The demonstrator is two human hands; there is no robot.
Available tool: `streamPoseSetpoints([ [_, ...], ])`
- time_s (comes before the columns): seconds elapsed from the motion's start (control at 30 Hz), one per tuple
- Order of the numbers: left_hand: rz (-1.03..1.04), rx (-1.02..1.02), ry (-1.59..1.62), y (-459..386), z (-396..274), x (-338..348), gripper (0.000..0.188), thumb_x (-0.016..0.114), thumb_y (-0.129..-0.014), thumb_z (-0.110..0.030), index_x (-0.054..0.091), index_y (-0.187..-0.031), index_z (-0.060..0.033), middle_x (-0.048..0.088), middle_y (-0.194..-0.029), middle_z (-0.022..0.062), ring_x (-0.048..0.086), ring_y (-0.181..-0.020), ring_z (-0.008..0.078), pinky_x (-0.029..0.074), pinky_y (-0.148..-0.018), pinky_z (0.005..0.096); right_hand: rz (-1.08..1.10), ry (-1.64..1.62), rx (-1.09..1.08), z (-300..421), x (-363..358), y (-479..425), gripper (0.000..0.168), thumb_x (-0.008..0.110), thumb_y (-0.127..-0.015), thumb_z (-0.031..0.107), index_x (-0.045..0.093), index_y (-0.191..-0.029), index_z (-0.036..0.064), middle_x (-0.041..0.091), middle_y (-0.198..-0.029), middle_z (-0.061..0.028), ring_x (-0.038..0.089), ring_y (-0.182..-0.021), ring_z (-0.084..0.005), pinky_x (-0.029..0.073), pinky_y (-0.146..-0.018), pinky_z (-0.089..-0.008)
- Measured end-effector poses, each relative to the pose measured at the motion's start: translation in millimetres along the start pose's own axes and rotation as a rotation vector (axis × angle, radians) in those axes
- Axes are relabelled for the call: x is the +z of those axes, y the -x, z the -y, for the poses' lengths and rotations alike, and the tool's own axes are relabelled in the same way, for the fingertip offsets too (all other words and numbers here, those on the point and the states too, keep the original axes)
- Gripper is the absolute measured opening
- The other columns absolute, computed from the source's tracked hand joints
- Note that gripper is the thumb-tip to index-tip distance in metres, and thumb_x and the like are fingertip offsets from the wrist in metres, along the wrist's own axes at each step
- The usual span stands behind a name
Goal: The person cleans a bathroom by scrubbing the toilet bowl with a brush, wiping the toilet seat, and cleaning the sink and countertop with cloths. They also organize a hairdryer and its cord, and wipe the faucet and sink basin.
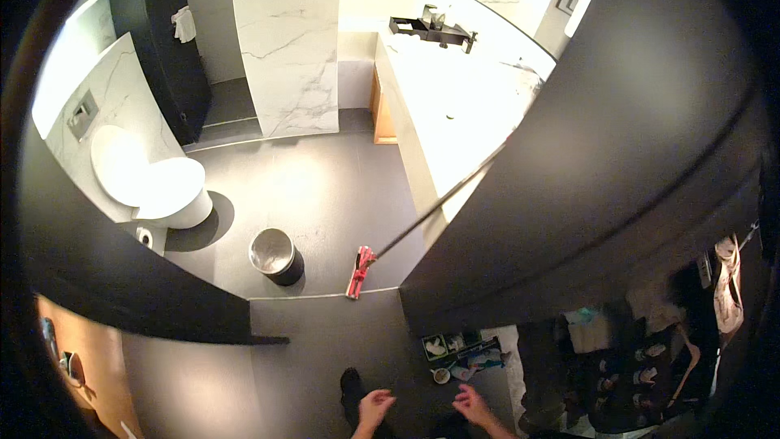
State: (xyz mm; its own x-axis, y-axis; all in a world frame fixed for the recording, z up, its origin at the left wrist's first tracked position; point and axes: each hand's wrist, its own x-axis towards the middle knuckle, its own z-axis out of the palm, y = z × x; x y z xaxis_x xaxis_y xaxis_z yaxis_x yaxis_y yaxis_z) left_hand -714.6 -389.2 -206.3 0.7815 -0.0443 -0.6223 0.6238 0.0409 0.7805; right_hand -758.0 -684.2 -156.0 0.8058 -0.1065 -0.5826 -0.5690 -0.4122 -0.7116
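At the bottom of the head view, my left hand [376,407] is raised over the dark floor with its fingers slightly bent, holding nothing I can see. Across from it, my right hand [473,406] also appears bare, fingers loosely curled and apart. Just beyond the right hand, a white cup [440,375] stands on the floor. Behind the cup is a dark green compartment box [443,350] with small white items inside. Bottles or packets [477,366] lie beside it, too blurred to name. A dark shoe [351,385] shows near my left hand.
A red mop head [360,273] rests at the bathroom threshold, its pole [436,207] leaning on the counter side. A lined waste bin [272,253] and toilet [173,186] stand left. Dark partitions [548,195] flank the doorway. A loaded dark cart or rack [627,366] is right.
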Motion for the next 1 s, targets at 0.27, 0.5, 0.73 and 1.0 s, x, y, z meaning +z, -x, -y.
streamPoseSetpoints([
  [0.27, -0.609, -0.15, 0.001, 36, 94, -236, 0.019, 0.079, -0.073, -0.012, 0.07, -0.086, -0.0028, 0.069, -0.075, 0.0084, 0.066, -0.068, 0.0154, 0.053, -0.064, 0.0291, -0.439, -0.325, 0.05, 179, -29, -74, 0.036, 0.069, -0.083, 0.015, 0.058, -0.112, -0.002, 0.065, -0.1, -0.0114, 0.066, -0.081, -0.023, 0.054, -0.066, -0.0353],
  [0.5, -0.645, -0.039, -0.27, 79, -19, -255, 0.027, 0.079, -0.074, -0.036, 0.07, -0.08, -0.011, 0.07, -0.075, 0.0045, 0.066, -0.068, 0.0176, 0.052, -0.065, 0.0333, -0.508, -0.443, 0.108, 229, -6, -20, 0.057, 0.068, -0.088, 0.016, 0.043, -0.137, 0.001, 0.06, -0.119, -0.0176, 0.065, -0.087, -0.0311, 0.054, -0.061, -0.0409],
  [0.73, -0.696, 0.038, 0.172, 157, 32, -215, 0.022, 0.071, -0.083, -0.028, 0.068, -0.082, -0.0058, 0.069, -0.073, 0.0048, 0.065, -0.066, 0.0138, 0.052, -0.065, 0.0305, -0.27, -0.439, 0.088, 218, -35, -50, 0.056, 0.065, -0.088, 0.025, 0.045, -0.136, 0.002, 0.06, -0.118, -0.0147, 0.066, -0.082, -0.0309, 0.053, -0.06, -0.0397],
  [1.0, -0.88, 0.175, 0.047, 213, 43, -185, 0.016, 0.069, -0.081, -0.022, 0.069, -0.088, -0.0072, 0.071, -0.083, 0.009, 0.068, -0.079, 0.0208, 0.053, -0.073, 0.0337, -0.234, -0.388, -0.157, 219, -34, -18, 0.055, 0.063, -0.09, 0.027, 0.043, -0.137, 0.007, 0.06, -0.117, -0.0165, 0.065, -0.079, -0.0327, 0.051, -0.059, -0.0426],
])
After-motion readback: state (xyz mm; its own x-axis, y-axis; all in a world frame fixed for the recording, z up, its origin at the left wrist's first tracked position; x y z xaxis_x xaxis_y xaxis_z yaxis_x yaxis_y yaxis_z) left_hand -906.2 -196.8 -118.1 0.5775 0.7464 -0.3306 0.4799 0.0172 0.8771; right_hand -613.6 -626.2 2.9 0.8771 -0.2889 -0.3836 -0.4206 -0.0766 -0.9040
